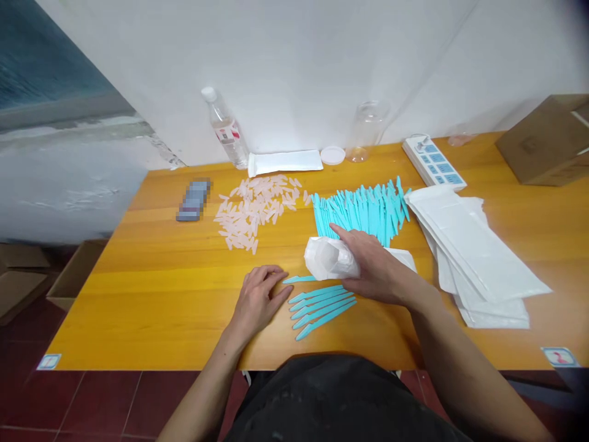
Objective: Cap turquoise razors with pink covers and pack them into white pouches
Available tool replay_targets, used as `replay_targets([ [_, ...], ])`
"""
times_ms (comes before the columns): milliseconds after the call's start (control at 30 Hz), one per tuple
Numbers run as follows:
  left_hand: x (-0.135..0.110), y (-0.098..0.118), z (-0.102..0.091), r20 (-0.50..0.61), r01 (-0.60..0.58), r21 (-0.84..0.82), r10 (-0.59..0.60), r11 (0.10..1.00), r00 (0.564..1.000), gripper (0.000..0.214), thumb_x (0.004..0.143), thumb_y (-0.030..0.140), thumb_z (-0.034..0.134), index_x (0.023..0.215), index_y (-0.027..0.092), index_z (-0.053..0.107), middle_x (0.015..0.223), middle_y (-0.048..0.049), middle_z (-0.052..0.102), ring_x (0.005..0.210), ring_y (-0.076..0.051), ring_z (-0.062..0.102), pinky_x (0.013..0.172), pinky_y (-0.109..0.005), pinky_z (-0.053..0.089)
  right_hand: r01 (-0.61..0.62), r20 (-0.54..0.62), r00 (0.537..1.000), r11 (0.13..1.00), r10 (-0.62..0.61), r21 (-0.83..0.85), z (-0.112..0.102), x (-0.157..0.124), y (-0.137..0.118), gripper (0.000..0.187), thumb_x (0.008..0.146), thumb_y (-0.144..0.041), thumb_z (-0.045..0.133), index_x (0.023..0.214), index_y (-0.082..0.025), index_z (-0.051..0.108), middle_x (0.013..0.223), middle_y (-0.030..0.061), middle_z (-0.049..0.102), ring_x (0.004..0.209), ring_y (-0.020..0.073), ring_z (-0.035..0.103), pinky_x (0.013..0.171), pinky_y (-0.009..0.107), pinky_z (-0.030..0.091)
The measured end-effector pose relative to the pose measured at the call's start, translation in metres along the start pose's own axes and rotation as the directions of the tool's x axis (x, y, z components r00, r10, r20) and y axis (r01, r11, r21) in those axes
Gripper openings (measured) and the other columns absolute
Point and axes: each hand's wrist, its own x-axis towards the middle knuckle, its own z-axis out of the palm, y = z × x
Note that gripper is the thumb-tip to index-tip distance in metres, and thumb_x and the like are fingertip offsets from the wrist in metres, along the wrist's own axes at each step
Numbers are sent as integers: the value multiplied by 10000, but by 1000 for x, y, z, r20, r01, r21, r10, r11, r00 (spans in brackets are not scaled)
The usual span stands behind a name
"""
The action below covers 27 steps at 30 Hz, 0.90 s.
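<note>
Right hand (373,263): fingers gripping white pouch (332,259); left hand (258,296): fingers loosely apart, beside turquoise stick (300,279)

A capped bottle (226,132) stands by the wall (294,67), left of a power strip (435,162).

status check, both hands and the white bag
Left hand at table, beside turquoise sticks. Right hand gripping white bag, mouth open. Bag hides part of one stick.

Black garment (340,402); forearms (215,362) bare; hands (258,298) bare.
</note>
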Motion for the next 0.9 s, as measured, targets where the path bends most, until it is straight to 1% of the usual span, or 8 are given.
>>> replay_targets([
  [167,-7,-12,-23,40,147,-173,-142,974,989,150,952,320,617,957,209,718,922,-43,729,851,-176,662,789,-310,520,-5,2,1000,1000,5,17,2,-2,2,1030,697,-182,648,1597,-251,151,1300,155,575,1216,390,527,981,572,433],
  [300,-17,-23,-76,-201,258,-309,-328,915,923,125,906,316,683,943,200,712,908,-21,735,823,-149,673,776,-263,532,-18,19,1000,1000,18,12,1,-2,1,1010,696,-181,644,1591,-231,177,1296,158,573,1203,382,528,973,556,437],
  [400,-7,-8,-98,-320,151,-323,-257,934,912,59,880,238,716,934,215,722,895,0,730,805,-128,662,769,-244,524,-19,36,999,1000,18,11,1,0,-3,1011,693,-178,646,1590,-219,181,1306,159,564,1195,372,527,980,542,435],
  [500,18,26,-87,-245,-73,-263,7,962,969,103,872,167,717,949,230,744,904,-3,741,815,-129,666,768,-258,523,-3,48,999,1000,2,20,1,2,-7,1029,684,-171,654,1594,-219,174,1309,157,562,1194,366,522,991,535,434],
  [600,34,50,-60,-112,-253,-307,229,918,967,216,883,186,716,1089,246,741,1091,-46,742,976,-170,681,892,-329,530,13,30,999,999,-14,32,0,2,-9,1041,686,-168,658,1596,-229,158,1293,150,568,1184,363,524,986,534,441],
  [700,22,44,-38,-128,-122,-304,87,945,988,223,911,223,688,1128,254,731,1084,-58,711,986,-176,665,866,-337,534,22,9,1000,999,-23,40,-1,-1,-8,1045,696,-166,655,1599,-250,135,1291,144,569,1186,364,524,989,548,438],
  [767,6,31,-28,-51,-18,-223,7,975,999,191,904,275,702,1089,261,747,1024,-51,695,953,-184,652,834,-345,526,26,9,1000,999,-27,39,-1,-1,-6,1043,699,-171,659,1599,-252,137,1293,145,567,1200,371,519,998,557,432],
  [900,-16,14,-15,84,11,-8,-11,1000,996,152,904,326,698,1027,274,771,998,-52,687,942,-214,624,839,-393,484,26,20,999,999,-27,29,1,0,-4,1044,689,-171,664,1596,-234,151,1309,154,561,1224,380,512,1015,562,422],
])
